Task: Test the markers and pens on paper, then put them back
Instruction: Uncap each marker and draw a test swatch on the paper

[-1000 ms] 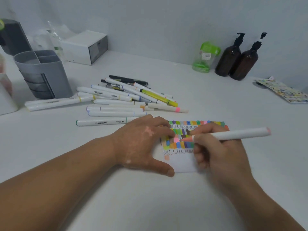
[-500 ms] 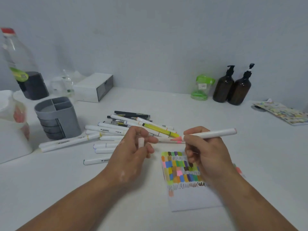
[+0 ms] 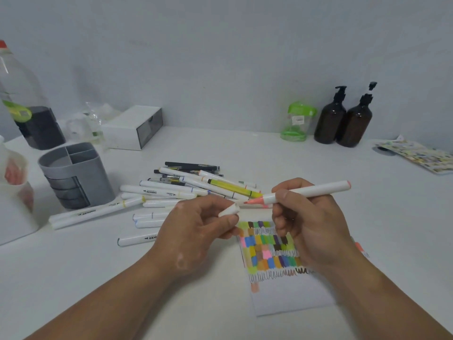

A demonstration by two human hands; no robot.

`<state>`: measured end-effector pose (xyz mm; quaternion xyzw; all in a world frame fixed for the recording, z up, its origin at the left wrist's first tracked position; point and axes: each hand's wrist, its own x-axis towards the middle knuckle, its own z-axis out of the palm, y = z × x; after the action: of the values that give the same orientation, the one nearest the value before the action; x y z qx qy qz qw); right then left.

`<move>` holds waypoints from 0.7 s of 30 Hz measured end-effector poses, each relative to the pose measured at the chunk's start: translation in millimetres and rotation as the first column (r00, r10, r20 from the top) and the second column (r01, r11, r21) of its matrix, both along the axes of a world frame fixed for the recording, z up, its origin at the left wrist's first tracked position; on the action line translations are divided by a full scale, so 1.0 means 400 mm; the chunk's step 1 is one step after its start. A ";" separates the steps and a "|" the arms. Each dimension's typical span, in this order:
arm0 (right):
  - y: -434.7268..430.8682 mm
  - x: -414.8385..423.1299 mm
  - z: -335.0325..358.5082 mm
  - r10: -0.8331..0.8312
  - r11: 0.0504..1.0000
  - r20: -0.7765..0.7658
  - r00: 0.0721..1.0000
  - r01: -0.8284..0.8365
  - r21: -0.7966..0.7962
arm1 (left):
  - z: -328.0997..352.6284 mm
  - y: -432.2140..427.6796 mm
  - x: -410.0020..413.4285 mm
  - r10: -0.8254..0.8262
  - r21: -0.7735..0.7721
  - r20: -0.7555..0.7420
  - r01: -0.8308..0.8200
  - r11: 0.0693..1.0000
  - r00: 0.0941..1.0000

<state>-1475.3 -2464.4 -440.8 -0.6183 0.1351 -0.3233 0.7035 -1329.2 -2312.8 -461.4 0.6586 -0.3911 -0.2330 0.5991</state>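
The right hand (image 3: 311, 224) is curled round a white marker (image 3: 306, 191) and holds it up in the air, a little right of the middle of the frame. The marker lies almost flat. Its long line runs from the pink tip, which points to the left, up to the pink end at the right. The left hand (image 3: 196, 231) is just to the left of it and pinches the small white cap (image 3: 229, 211) between the thumb and the fingers. The open mouth of the cap looks to the right, at the tip. Cap and tip are very near but do not touch, and the tip sits a bit higher than the cap. So I think the next step is to close the marker: the two need to line up, and then the hands push toward each other until the cap sits on. If the cap is tilted, the wet tip could rub on its rim or on a finger. Under the hands, in the lower middle, the paper (image 3: 289, 295) lies on the white table (image 3: 245, 153), with many small colour patches and squiggles on it. The pile of markers and pens (image 3: 186, 187) lies behind the left hand, in the middle left. The grey holder (image 3: 76, 175) stands further left and seems to have no pens in it. The left hand is nearer to it, but the right hand has the marker.
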 end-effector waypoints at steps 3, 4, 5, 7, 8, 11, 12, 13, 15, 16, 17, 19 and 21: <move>0.005 0.001 -0.001 0.013 0.999 -0.045 0.999 -0.015 -0.036 | -0.002 0.003 -0.003 -0.031 0.007 0.056 0.031 0.999 0.998; 0.009 0.001 -0.002 0.022 0.998 -0.071 0.997 -0.026 -0.059 | -0.002 0.004 -0.004 -0.038 0.011 0.075 0.037 0.999 0.996; 0.015 0.003 -0.002 0.030 0.995 -0.099 0.995 -0.039 -0.089 | -0.002 0.003 -0.006 -0.041 0.013 0.090 0.040 0.999 0.995; 0.024 0.004 -0.004 0.040 0.989 -0.141 0.989 -0.059 -0.136 | 0.000 0.004 -0.009 -0.036 -0.016 0.050 0.037 0.999 0.998; 0.027 0.004 -0.003 0.036 0.988 -0.153 0.988 -0.058 -0.146 | 0.001 0.005 -0.009 -0.034 -0.039 0.012 0.034 0.999 0.999; 0.027 0.001 -0.002 -0.003 0.986 -0.184 0.983 -0.028 -0.167 | 0.003 0.009 -0.008 -0.035 -0.072 -0.007 0.034 0.997 0.999; 0.028 0.001 0.000 -0.001 0.988 -0.185 0.983 -0.027 -0.151 | 0.002 0.010 -0.009 -0.031 -0.079 -0.001 0.031 0.996 1.000; 0.031 0.001 0.001 0.011 0.992 -0.180 0.984 -0.033 -0.121 | 0.002 0.010 -0.010 -0.025 -0.089 0.001 0.025 0.996 1.000; 0.041 0.003 0.004 0.032 0.998 -0.160 0.987 -0.040 -0.049 | 0.000 0.011 -0.014 -0.017 -0.106 0.004 0.018 0.994 1.000; 0.046 0.003 0.006 0.034 0.999 -0.151 0.988 -0.038 -0.022 | 0.001 0.012 -0.016 -0.019 -0.112 0.007 0.019 0.993 1.000; 0.050 0.003 0.008 0.029 1.000 -0.148 0.989 -0.031 -0.007 | 0.003 0.012 -0.019 -0.020 -0.115 0.012 0.021 0.993 1.000; 0.056 0.004 0.011 0.014 1.000 -0.147 0.989 -0.014 0.001 | 0.005 0.013 -0.023 -0.011 -0.118 0.044 0.016 0.993 0.999; 0.062 0.005 0.014 -0.005 1.000 -0.152 0.988 0.006 0.005 | 0.005 0.014 -0.027 0.010 -0.126 0.086 0.001 0.992 0.996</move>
<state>-1473.3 -2439.8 -435.0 -0.6387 0.1911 -0.2768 0.6920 -1339.9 -2307.4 -459.2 0.6299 -0.4290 -0.1778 0.6225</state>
